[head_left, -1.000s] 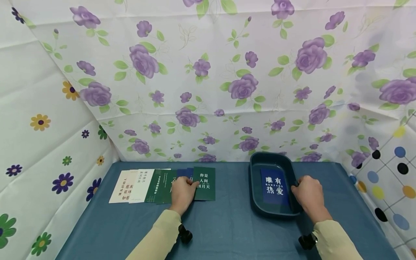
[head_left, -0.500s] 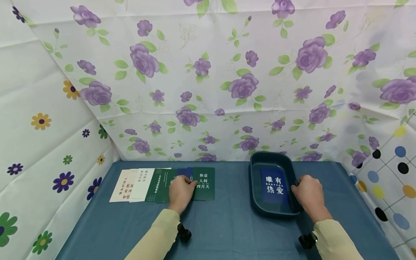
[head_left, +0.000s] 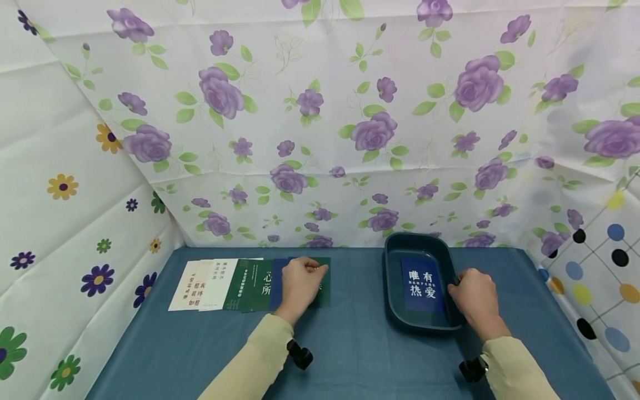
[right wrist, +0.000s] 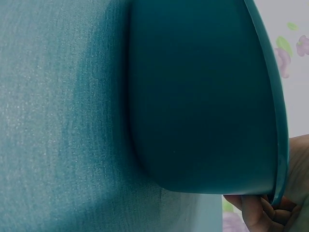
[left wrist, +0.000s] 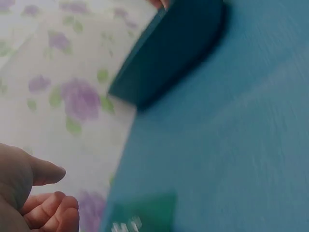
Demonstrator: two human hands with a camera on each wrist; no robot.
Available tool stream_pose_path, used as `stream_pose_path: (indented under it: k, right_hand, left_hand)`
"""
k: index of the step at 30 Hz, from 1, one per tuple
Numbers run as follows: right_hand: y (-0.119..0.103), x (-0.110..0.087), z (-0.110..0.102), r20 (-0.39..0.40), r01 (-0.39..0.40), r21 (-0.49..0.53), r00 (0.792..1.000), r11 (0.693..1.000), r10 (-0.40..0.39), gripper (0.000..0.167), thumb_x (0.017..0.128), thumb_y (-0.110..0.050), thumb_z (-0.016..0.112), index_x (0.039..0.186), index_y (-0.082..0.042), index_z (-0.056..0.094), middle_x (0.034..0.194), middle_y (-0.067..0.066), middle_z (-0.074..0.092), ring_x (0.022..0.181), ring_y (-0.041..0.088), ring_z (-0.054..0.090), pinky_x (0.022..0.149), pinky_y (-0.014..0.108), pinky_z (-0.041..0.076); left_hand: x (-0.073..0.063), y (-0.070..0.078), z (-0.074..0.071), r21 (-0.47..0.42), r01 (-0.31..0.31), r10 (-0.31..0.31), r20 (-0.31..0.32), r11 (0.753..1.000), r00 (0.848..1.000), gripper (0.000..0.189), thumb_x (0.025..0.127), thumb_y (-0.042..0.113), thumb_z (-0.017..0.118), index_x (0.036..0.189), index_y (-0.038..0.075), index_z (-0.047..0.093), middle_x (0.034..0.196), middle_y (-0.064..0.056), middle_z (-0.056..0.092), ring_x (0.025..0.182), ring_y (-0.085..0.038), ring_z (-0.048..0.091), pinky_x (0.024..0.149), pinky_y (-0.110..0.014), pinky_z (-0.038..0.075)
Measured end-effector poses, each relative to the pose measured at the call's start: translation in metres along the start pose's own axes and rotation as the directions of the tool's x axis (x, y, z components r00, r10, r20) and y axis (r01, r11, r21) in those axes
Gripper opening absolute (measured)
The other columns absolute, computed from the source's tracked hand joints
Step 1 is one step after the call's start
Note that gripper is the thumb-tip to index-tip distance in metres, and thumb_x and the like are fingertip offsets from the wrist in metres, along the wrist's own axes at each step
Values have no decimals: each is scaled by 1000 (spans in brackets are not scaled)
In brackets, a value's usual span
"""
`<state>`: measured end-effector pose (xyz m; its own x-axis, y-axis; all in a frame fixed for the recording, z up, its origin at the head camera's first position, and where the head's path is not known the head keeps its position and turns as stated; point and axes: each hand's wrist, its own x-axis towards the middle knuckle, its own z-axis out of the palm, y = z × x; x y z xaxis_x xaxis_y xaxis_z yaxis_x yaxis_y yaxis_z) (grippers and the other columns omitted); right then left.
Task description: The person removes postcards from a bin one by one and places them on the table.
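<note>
A dark teal tray (head_left: 394,294) stands on the right, with a blue card (head_left: 425,300) with white Chinese characters lying inside. My right hand (head_left: 477,303) grips the tray's right rim; in the right wrist view, its fingers (right wrist: 253,212) curl under the tray's edge. To the left, an overlapping row of printed cards (head_left: 217,286) lies flat: cream, white, green and blue. Over the row's right end hovers my left hand (head_left: 300,289), partly hiding the last green card (head_left: 325,294). The left wrist view shows its thumb (left wrist: 48,172) apart from loosely bent fingers, nothing between them.
A blue cloth (head_left: 350,355) covers the table. Behind it hangs a white curtain (head_left: 335,139) with purple flowers, and patterned side cloths (head_left: 75,233) flank the left and right. Each wrist carries a small black camera (head_left: 300,354).
My left hand has shifted right from the middle of the card row to above its right-end green card, uncovering more of the green and blue cards. The right hand and tray stay put.
</note>
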<state>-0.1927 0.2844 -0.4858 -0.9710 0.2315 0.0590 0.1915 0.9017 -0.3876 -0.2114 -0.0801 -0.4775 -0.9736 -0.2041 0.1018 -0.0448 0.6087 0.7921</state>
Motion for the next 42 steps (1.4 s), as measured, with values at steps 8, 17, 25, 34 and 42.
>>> stream_pose_path:
  k: [8, 17, 25, 34, 42]
  right_hand:
    - [1, 0, 0, -2, 4, 2, 1000, 1000, -4, 31, 84, -17, 66, 55, -8, 55, 48, 1, 42, 45, 16, 39, 44, 30, 27]
    - [0, 1, 1, -25, 16, 0, 1000, 1000, -16, 43, 83, -15, 66, 50, -14, 37, 47, -3, 29, 42, 15, 35, 43, 29, 25]
    - [2, 1, 0, -23, 29, -6, 999, 1000, -29, 36, 82, -16, 67, 51, -11, 48, 47, -1, 38, 43, 15, 40, 43, 29, 28]
    - [4, 3, 2, -12, 31, -9, 999, 999, -31, 27, 81, -18, 68, 58, -7, 60, 49, 3, 51, 46, 18, 48, 46, 32, 36]
    - [5, 4, 2, -42, 41, -6, 998, 999, -41, 40, 81, -17, 68, 49, -12, 46, 46, -3, 32, 43, 16, 38, 44, 30, 27]
  left_hand:
    - [-11, 63, 24, -135, 17, 3, 146, 991, 989, 41, 79, 43, 72, 109, 15, 65, 84, 3, 65, 70, -9, 61, 61, -28, 50]
    - [-28, 110, 61, -180, 26, 23, 267, 983, 963, 55, 78, 44, 72, 122, 14, 59, 97, -1, 66, 76, -7, 61, 66, -29, 52]
    - [-58, 139, 98, -97, 58, -11, 422, 994, 907, 72, 75, 47, 74, 131, 9, 50, 116, -6, 62, 98, -16, 62, 71, -31, 53]
    - [-69, 145, 131, 74, 141, -159, 526, 987, 835, 93, 70, 53, 75, 142, 10, 36, 144, -10, 40, 129, -28, 44, 93, -44, 46]
    - [-61, 149, 153, 339, 16, -193, 496, 941, 846, 85, 68, 55, 76, 134, 9, 47, 132, -11, 50, 120, -27, 46, 98, -43, 42]
